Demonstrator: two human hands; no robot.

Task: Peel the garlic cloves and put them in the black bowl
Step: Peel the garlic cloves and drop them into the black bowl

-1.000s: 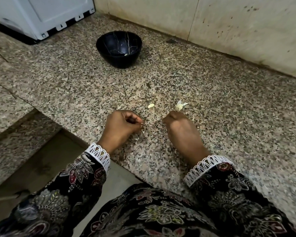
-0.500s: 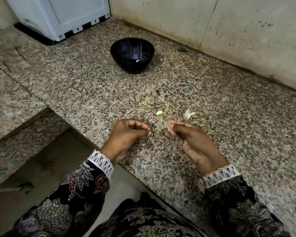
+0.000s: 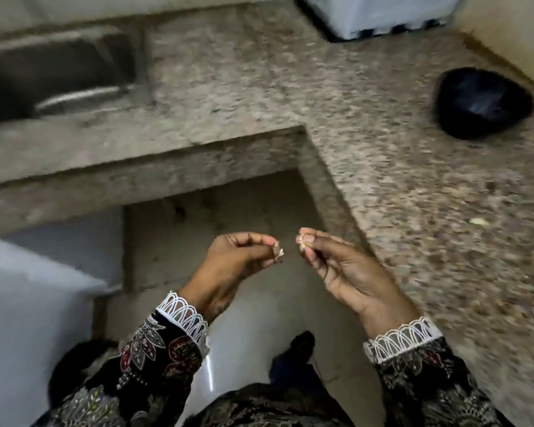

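A person in floral sleeves with white lace cuffs is holding both hands out over the floor, just off the inner corner of the granite table. The left hand is curling its fingers inward and pinching a small pale scrap of garlic skin between thumb and forefinger, the scrap jutting toward the other hand. The right hand is pinching a garlic clove at its fingertips, the remaining fingers lying loosely bent beneath. The clove is mostly covered by the fingertips and blurred, so its long axis and the way it is pointing cannot be told. The two hands are sitting close together but not touching, a narrow gap showing between scrap and clove. The black bowl is standing on the table well beyond the right hand, toward the wall; its contents are too blurred to make out. Two pale bits are lying on the table between the bowl and the right hand. A sink is set into the table far from the bowl, beyond the left hand.
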